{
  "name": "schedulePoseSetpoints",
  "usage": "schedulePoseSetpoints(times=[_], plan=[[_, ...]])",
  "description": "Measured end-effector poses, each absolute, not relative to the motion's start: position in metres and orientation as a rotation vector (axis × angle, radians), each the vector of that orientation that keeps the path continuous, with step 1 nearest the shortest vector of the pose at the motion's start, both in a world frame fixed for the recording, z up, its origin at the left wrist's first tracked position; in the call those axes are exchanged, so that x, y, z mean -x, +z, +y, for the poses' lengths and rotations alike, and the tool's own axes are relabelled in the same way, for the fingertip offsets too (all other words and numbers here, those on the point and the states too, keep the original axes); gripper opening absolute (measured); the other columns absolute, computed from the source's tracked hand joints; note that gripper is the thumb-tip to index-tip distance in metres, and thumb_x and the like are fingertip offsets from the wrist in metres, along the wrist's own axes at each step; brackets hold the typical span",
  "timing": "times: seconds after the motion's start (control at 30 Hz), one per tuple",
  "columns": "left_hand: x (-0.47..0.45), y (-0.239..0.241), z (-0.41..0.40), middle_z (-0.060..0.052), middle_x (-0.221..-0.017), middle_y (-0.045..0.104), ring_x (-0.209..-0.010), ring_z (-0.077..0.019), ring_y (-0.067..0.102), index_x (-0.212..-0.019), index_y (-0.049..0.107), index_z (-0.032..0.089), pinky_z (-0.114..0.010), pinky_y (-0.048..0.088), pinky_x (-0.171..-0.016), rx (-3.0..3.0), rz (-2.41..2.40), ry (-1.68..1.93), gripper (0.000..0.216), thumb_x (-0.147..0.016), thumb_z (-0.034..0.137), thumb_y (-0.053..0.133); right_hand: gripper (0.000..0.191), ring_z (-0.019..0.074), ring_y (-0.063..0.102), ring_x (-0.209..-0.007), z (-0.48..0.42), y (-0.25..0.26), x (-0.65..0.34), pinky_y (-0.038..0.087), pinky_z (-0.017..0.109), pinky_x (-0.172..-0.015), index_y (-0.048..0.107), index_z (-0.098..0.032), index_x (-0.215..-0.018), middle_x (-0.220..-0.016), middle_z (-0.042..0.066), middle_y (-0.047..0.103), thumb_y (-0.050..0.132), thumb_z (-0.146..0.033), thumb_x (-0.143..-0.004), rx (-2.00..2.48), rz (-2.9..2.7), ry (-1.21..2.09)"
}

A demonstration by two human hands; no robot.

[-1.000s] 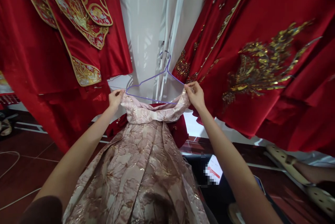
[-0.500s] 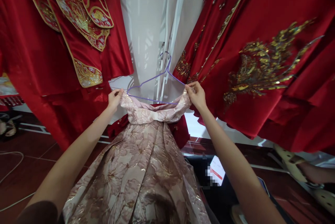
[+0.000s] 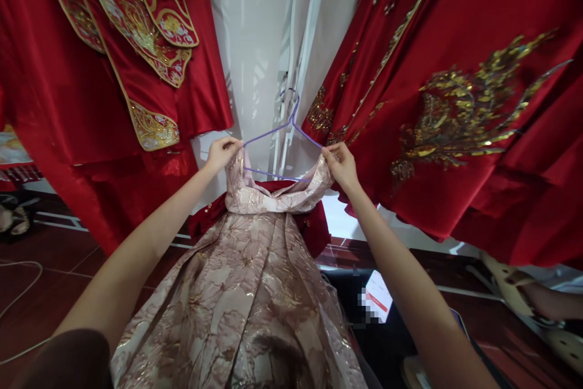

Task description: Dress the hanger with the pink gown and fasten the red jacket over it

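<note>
A pale pink brocade skirt [image 3: 246, 298] with a gold floral weave hangs down in front of me from a thin purple wire hanger [image 3: 279, 128]. My left hand [image 3: 221, 154] is closed on the left end of the waistband, lifted up at the hanger's left shoulder. My right hand [image 3: 340, 165] pinches the right end of the waistband against the hanger's right tip. The hanger's hook is caught on a white rack [image 3: 296, 43] behind. A dark red cloth [image 3: 314, 225] shows behind the waistband.
Red robes with gold embroidery hang close on the left [image 3: 104, 73] and on the right [image 3: 455, 104]. Below lie a dark reddish floor [image 3: 36, 255], a white cable [image 3: 18, 286], a white card [image 3: 378, 295] on something black, and a pale strap [image 3: 514, 280] at the right.
My left hand has moved up and to the right, bunching the left end of the waistband along the hanger's shoulder. My right hand has stayed where it was.
</note>
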State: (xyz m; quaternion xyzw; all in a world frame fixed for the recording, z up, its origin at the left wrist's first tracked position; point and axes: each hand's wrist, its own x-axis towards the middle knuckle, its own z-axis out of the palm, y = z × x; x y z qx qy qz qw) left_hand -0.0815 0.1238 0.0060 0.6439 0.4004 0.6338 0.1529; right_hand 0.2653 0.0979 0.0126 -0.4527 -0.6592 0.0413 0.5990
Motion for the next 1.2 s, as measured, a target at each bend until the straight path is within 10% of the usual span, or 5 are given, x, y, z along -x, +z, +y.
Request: schedulePoseSetpoints(times=[0.27,0.43,0.53,1.0,1.2], plan=[[0.115,-0.034,0.107,-0.006,-0.086,0.063,-0.072,-0.0146,0.062,-0.092,0.055,0.017,-0.029,0.050,-0.069,-1.454,1.302,1.833,0.023,-0.085,0.036,0.045,0.037,0.0152,0.051,-0.064,0.095,0.016,-0.269,0.042,0.029,-0.062,0.054,-0.021,-0.079,-0.068,0.000,0.056,0.057,-0.058,-0.076,1.015,-1.579,0.121],[0.145,-0.121,0.065,0.000,-0.073,0.062,-0.060,-0.0148,0.059,-0.086,0.054,0.019,-0.030,0.050,-0.062,-1.560,1.475,1.393,0.046,-0.047,0.021,0.078,0.038,0.0165,0.051,-0.063,0.101,0.014,-0.270,0.042,0.030,-0.061,0.053,-0.022,-0.077,-0.068,0.001,0.056,0.057,-0.059,-0.075,1.009,-1.569,0.147],[0.159,-0.137,0.056,0.000,-0.064,0.064,-0.062,-0.0181,0.059,-0.068,0.060,0.020,-0.031,0.049,-0.063,-1.644,1.461,1.255,0.030,-0.051,0.039,0.076,0.037,0.0158,0.050,-0.061,0.105,0.013,-0.270,0.041,0.030,-0.059,0.053,-0.022,-0.077,-0.066,0.000,0.056,0.060,-0.058,-0.072,0.984,-1.549,0.195],[0.087,0.069,0.129,-0.002,-0.064,0.054,-0.082,-0.0217,0.057,-0.070,0.059,0.016,-0.031,0.039,-0.081,-1.799,1.590,1.955,0.023,-0.074,0.038,0.064,0.029,0.0174,0.057,-0.068,0.080,0.017,-0.258,0.044,0.030,-0.064,0.060,-0.022,-0.078,-0.069,0.000,0.061,0.060,-0.051,-0.074,1.060,-1.499,0.148],[0.010,0.081,0.077,0.000,-0.058,0.047,-0.064,-0.0146,0.053,-0.061,0.051,0.013,-0.028,0.038,-0.066,-1.974,1.310,1.688,0.037,-0.075,0.045,0.064,0.031,0.0168,0.060,-0.068,0.072,0.018,-0.256,0.045,0.028,-0.063,0.060,-0.020,-0.075,-0.073,0.001,0.066,0.063,-0.051,-0.073,1.027,-1.511,0.255]])
